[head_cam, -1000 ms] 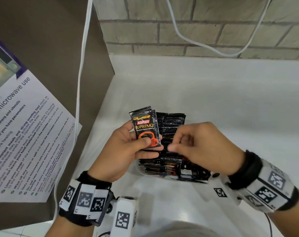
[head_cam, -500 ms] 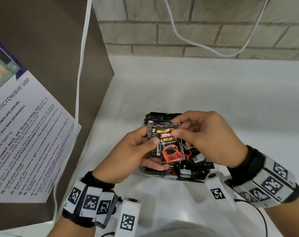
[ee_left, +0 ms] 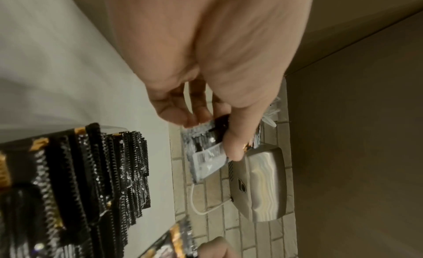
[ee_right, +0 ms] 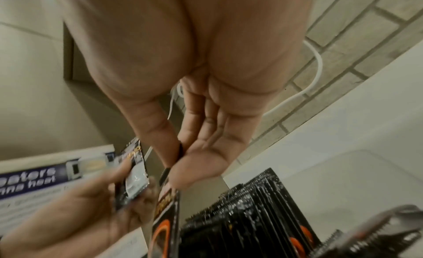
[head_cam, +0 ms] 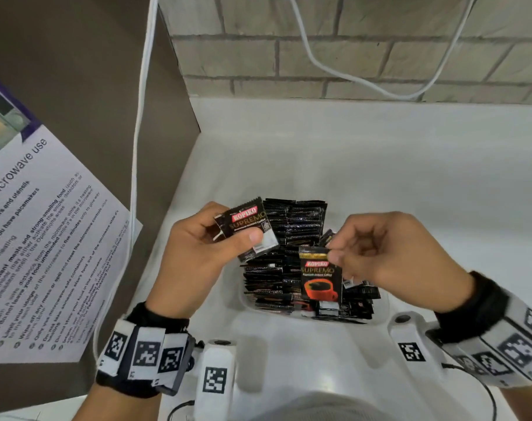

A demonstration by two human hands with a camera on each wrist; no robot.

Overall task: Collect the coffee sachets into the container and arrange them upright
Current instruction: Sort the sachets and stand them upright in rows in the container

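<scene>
Black foil sachet (head_cam: pixel 321 276) is being pinched by its top edge in the right hand (head_cam: pixel 389 253), long axis vertical, just above the packed container (head_cam: pixel 383 311). Another sachet (head_cam: pixel 248 227) is being gripped, tilted, in the left hand (head_cam: pixel 194 256), further left.

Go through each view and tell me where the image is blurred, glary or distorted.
Head view: sharp; the sachet in the left hand reads clearly, the brick wall bows from the wide lens. Left wrist view: dim, the sachet row smeared, glints on foil edges. Right wrist view: the pinched sachet and microwave notice motion-blurred.
</scene>
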